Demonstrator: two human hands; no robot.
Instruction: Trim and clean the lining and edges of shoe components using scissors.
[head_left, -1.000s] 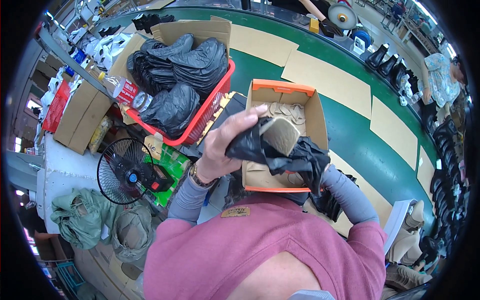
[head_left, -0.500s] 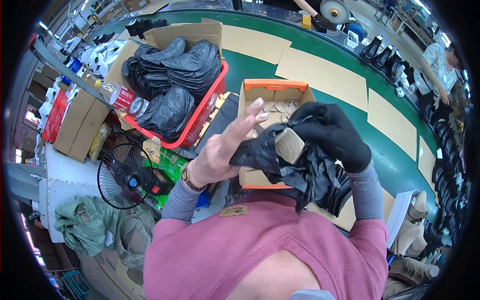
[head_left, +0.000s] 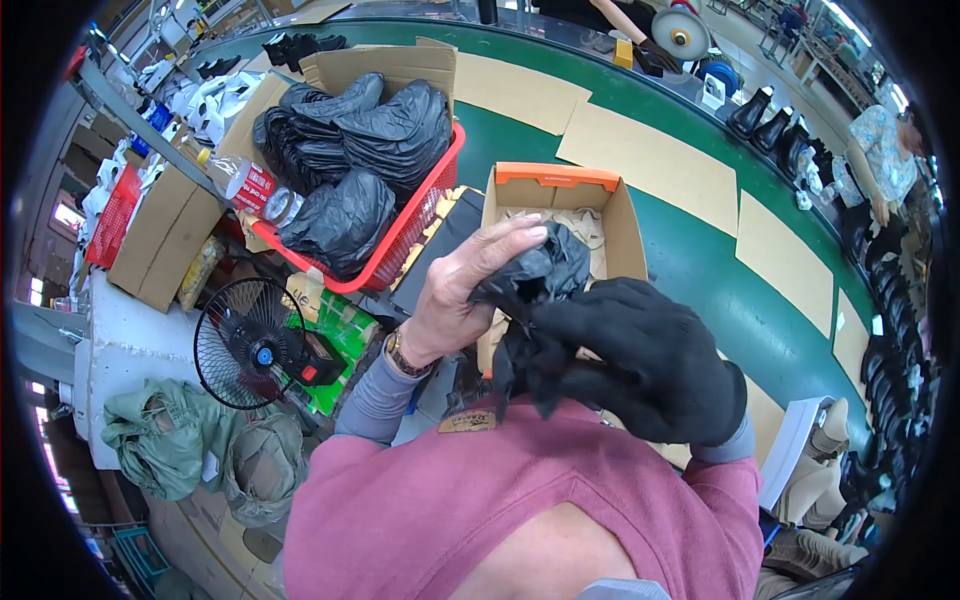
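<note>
A crumpled black plastic bag point(head_left: 562, 262) is held up over an open cardboard box point(head_left: 626, 230) with an orange rim. My bare left hand point(head_left: 452, 292), a watch on its wrist, is closed around the bag's left side. My right hand point(head_left: 645, 365), in a black glove, grips the bag's loose lower part, its fingers bunched against the dark plastic. Whatever the bag wraps is hidden. Pale beige pieces point(head_left: 588, 222) lie inside the box, partly covered by the bag and hands.
Left of the box stands a red basket point(head_left: 458, 150) holding a carton of black plastic bundles point(head_left: 400, 130), with a plastic bottle point(head_left: 245, 185) at its edge. A black fan point(head_left: 262, 345) is nearer. Cardboard sheets point(head_left: 650, 150) lie on the green table point(head_left: 700, 275); black boots point(head_left: 750, 112) stand beyond.
My right hand has come down and toward me, pulling at the bag. My left fingers have closed onto the bag, and the pale block that showed in it is now covered.
</note>
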